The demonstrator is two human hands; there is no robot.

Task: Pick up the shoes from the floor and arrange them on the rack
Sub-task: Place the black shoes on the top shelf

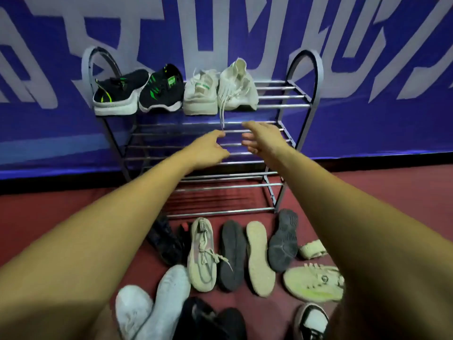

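Backing the rack (pixel 305 69), a blue banner (pixel 245 25) meets red floor (pixel 367 192).

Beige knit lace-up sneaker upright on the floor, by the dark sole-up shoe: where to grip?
Grip the beige knit lace-up sneaker at its heel collar, from above. It sits sole down with the opening facing up nearest the grey metal rack, and the dark grey sole-up shoe crowds its right side.

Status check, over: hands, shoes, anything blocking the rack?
Left hand and right hand open, empty, at middle shelf. Black pair, white pair on rack top; floor shoes waiting. Lace dangles by left hand; nothing else blocking.
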